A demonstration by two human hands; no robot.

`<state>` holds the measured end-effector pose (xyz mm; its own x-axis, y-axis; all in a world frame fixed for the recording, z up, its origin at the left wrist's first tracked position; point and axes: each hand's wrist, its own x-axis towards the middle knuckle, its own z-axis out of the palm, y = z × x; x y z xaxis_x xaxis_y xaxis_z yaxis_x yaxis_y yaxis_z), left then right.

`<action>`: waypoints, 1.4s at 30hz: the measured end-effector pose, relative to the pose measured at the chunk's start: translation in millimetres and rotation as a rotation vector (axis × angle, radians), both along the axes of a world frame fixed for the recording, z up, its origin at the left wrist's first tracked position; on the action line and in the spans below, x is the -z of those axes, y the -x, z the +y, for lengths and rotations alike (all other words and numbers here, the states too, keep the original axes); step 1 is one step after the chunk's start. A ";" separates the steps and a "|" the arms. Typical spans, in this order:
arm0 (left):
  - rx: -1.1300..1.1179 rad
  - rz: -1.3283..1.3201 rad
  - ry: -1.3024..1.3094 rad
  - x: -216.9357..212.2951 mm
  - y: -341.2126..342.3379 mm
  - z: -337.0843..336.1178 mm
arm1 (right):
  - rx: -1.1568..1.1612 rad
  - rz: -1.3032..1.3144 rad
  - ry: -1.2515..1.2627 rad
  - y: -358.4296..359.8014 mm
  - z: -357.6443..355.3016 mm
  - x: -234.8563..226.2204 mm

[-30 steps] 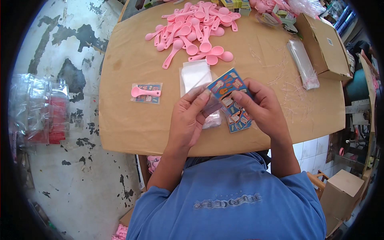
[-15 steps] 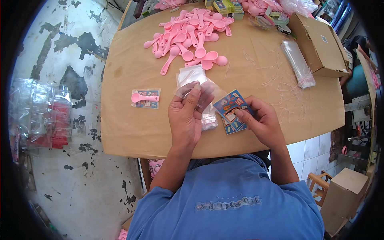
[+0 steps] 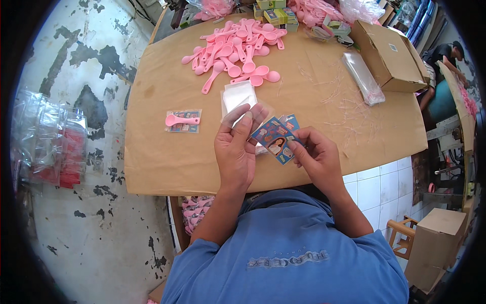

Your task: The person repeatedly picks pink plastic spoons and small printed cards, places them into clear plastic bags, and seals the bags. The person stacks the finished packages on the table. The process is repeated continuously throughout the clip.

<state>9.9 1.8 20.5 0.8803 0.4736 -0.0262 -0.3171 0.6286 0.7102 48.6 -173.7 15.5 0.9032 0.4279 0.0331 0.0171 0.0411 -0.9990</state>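
My left hand [image 3: 235, 152] pinches a clear plastic bag [image 3: 260, 114] between thumb and fingers, so thin that the fingers show through it. In my right hand [image 3: 318, 156] is a blue printed card [image 3: 275, 139], its left corner close to the bag. More blue cards [image 3: 290, 122] lie on the table just behind it, partly covered. A stack of clear bags [image 3: 238, 95] sits beyond my left hand, partly hidden by it. To the left, a pink measuring spoon [image 3: 182, 120] rests on a bagged blue card [image 3: 185, 128].
A heap of pink spoons [image 3: 238, 45] covers the far middle of the brown table [image 3: 152, 167]. At right are a bundle of clear bags [image 3: 363, 78], an open cardboard box [image 3: 387, 55] and scattered plastic strips. Another person [image 3: 439, 58] is at the far right.
My right hand has brought the card left and turned it, so that it now nears the bag in my left hand. The view has shifted slightly.
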 end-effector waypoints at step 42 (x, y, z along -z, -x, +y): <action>0.148 -0.262 0.079 8.7 0.7 -13.0 | -0.165 0.274 -0.277 6.2 19.5 30.3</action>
